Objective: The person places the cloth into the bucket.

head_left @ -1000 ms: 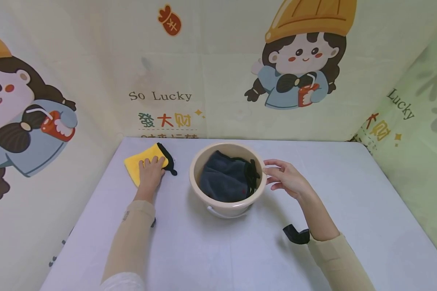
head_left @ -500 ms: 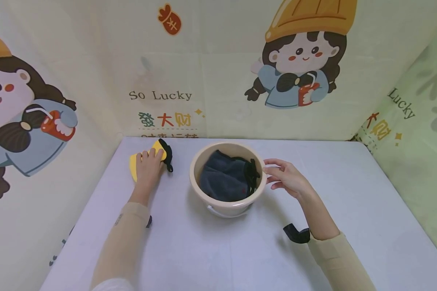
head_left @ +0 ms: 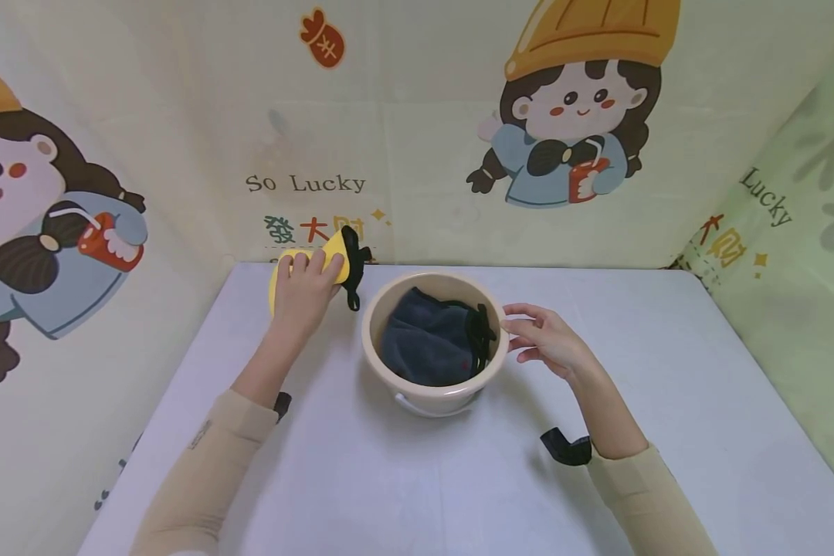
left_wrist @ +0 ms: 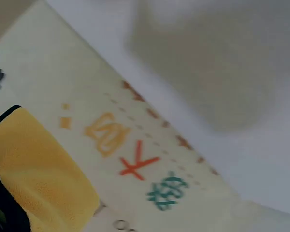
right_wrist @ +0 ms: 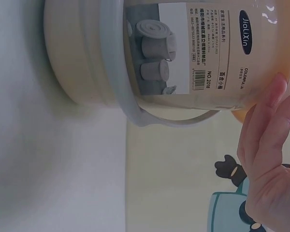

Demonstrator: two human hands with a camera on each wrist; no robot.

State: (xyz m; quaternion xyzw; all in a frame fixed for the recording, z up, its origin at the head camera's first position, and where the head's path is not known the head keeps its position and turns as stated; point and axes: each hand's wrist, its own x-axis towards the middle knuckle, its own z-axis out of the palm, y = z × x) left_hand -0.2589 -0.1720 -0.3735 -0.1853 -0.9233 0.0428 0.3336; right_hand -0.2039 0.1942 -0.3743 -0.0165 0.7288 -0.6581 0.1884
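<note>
My left hand (head_left: 306,292) grips a yellow cloth (head_left: 337,251) with black edging, held up above the far left of the table. In the left wrist view the yellow cloth (left_wrist: 48,174) fills the lower left corner, and the hand is out of sight. A cream bucket (head_left: 375,351) stands upright in the middle of the table. Inside lies a bunched dark blue-grey cloth (head_left: 424,340) with black edging. At the bucket's right side, my right hand (head_left: 552,340) touches the rim with lightly bent fingers. The right wrist view shows fingertips (right_wrist: 275,89) against the bucket (right_wrist: 82,48).
The bucket's pale handle (head_left: 431,411) hangs down at its front. A white table (head_left: 459,494) lies below. A printed cloth backdrop (head_left: 424,177) rises behind its far edge. Black wrist mounts (head_left: 565,448) stick out from the forearms.
My left hand has lifted the yellow cloth off the table and carried it up, away and to the right, closer to the bucket. The right hand and bucket have stayed put.
</note>
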